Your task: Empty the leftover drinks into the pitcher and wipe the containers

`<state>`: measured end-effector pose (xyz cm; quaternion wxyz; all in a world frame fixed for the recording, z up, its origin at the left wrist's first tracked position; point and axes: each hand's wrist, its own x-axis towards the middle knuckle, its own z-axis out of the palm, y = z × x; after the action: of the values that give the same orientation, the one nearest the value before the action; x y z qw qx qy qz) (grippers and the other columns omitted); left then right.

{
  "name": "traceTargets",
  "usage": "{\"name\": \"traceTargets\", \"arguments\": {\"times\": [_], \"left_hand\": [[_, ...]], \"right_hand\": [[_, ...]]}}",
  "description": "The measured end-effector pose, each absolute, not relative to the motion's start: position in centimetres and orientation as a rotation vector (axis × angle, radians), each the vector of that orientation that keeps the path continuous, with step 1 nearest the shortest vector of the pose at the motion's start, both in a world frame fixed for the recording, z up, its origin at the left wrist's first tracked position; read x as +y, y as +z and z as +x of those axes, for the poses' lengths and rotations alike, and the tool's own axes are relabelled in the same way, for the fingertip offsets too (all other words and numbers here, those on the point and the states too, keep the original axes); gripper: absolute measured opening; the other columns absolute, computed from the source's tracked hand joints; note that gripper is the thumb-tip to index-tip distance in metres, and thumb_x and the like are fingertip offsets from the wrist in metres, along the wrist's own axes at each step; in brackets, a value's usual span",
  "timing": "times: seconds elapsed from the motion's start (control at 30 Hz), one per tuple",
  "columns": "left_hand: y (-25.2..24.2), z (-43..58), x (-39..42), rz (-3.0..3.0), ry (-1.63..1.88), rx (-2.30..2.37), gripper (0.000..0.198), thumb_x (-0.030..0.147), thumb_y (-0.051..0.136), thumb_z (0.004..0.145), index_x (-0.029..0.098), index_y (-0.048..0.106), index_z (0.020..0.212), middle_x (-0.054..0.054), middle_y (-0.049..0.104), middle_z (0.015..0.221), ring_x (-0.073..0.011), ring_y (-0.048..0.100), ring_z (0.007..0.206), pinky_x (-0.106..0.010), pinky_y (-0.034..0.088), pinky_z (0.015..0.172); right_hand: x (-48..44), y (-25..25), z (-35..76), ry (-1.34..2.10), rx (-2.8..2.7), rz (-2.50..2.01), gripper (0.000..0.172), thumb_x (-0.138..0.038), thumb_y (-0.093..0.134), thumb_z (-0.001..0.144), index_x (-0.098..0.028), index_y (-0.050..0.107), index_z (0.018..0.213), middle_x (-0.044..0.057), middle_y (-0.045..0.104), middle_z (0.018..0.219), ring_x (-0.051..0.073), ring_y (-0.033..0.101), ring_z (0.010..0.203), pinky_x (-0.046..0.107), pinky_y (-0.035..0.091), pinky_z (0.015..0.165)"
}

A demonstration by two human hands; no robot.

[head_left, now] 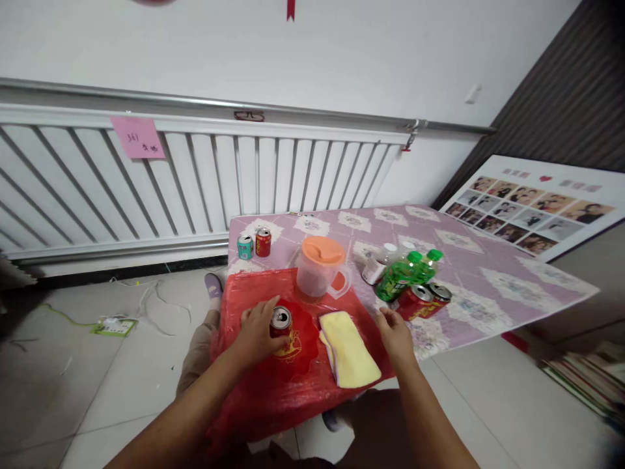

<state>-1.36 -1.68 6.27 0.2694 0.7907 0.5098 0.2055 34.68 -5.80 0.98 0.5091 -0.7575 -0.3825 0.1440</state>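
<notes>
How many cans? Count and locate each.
5: teal can, red can at back left; held can in the left hand; silver-topped can, dark-topped can by the green bottles. Others may be hidden.

Sheet (254, 281) over the counter's (508, 286) near L end, tray (310, 332) on it; can (280, 318) at tray, L hand (254, 329) round it! Cloth (350, 352) R of tray, then R hand (396, 335). Jug (312, 277) behind, on the sheet; bottles (398, 279) to its R, w/ two cans (414, 303) in front. Another pair (263, 243) back L, radiator (195, 179) behind counter.
</notes>
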Motion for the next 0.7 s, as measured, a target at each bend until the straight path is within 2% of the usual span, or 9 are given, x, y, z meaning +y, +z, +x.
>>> {"name": "traceTargets", "arguments": {"times": [0.17,0.27,0.47,0.6,0.7], "left_hand": [[5.3,-1.7,-1.9,2.027,0.680,1.318,0.098,0.027,0.078,0.067,0.020,0.027,0.151,-0.016,0.038,0.156,-0.0346,0.034,0.145,-0.057,0.019,0.118],[4.6,-1.8,-2.0,1.981,0.693,1.315,0.095,0.023,0.075,0.068,0.019,0.028,0.150,-0.016,0.041,0.155,-0.0340,0.037,0.144,-0.057,0.020,0.118],[3.5,-1.8,-1.9,1.941,0.716,1.305,0.078,0.019,0.073,0.070,0.021,0.040,0.141,-0.015,0.053,0.146,-0.0332,0.045,0.139,-0.060,0.022,0.116],[3.3,-2.1,-2.0,1.936,0.763,1.339,0.076,0.015,0.073,0.069,0.021,0.043,0.138,-0.014,0.056,0.143,-0.0338,0.049,0.136,-0.060,0.024,0.115],[3.3,-2.3,-2.1,1.936,0.798,1.342,0.072,0.015,0.073,0.069,0.021,0.046,0.136,-0.014,0.058,0.139,-0.0339,0.051,0.133,-0.059,0.027,0.114]], "right_hand": [[-3.6,4.9,30.5,0.420,-0.929,-1.651,0.053,-0.065,0.061,0.073,-0.020,0.067,0.102,0.010,0.072,0.109,0.027,0.064,0.101,0.039,0.048,0.090],[-2.2,6.7,28.3,0.499,-0.933,-1.570,0.051,-0.065,0.061,0.076,-0.023,0.068,0.103,0.007,0.073,0.110,0.026,0.065,0.102,0.036,0.049,0.086],[0.3,7.1,26.0,0.643,-0.895,-1.466,0.053,-0.073,0.064,0.069,-0.022,0.067,0.082,0.005,0.074,0.086,0.022,0.067,0.081,0.031,0.050,0.067],[1.9,6.6,25.3,0.652,-0.818,-1.410,0.059,-0.078,0.067,0.061,-0.021,0.063,0.076,0.000,0.067,0.069,0.016,0.060,0.062,0.027,0.046,0.055],[2.9,6.7,24.8,0.638,-0.774,-1.375,0.060,-0.079,0.068,0.057,-0.022,0.060,0.072,-0.002,0.063,0.061,0.013,0.056,0.055,0.026,0.042,0.050]]}}
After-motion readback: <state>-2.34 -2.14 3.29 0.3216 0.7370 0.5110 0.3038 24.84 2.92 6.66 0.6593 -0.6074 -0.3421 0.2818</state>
